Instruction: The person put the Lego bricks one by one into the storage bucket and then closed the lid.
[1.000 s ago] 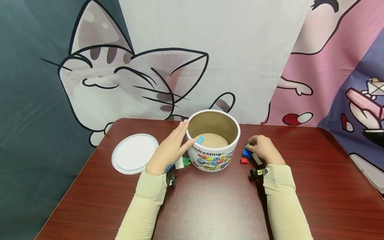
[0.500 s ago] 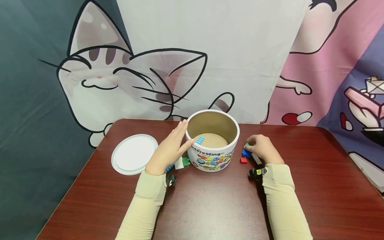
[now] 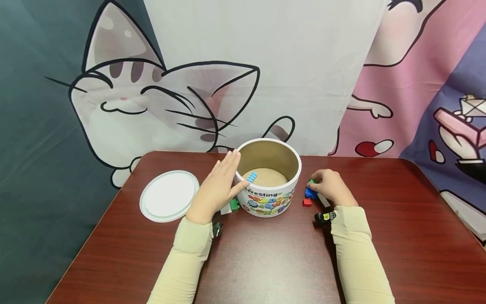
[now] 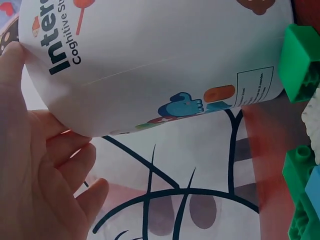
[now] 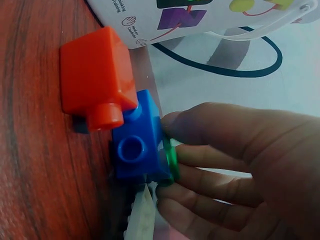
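Observation:
A white round bucket [image 3: 267, 207] with colourful print stands on the table, and a light blue toy brick [image 3: 252, 177] lies inside it. My left hand [image 3: 217, 185] rests on the bucket's left side, fingers straight, thumb at the rim. On the right, my right hand [image 3: 333, 185] pinches a small green block [image 5: 171, 160], partly hidden by the fingers and a blue brick [image 5: 137, 145]. A red brick [image 5: 97, 75] sits beside the blue one. A white strip-shaped piece [image 5: 141, 215] lies under the hand.
The white lid [image 3: 168, 196] lies flat left of the bucket. Between left wrist and bucket are a green brick [image 3: 234, 205], a white piece [image 4: 312, 122], another green brick [image 4: 300, 170] and a light blue piece [image 4: 314, 187]. A printed cloth [image 3: 303, 55] hangs behind the table.
My left hand has shifted slightly right along the bucket, now covering a blue piece near the wrist. The right hand stays at the green block. The whole head view drifts slightly left.

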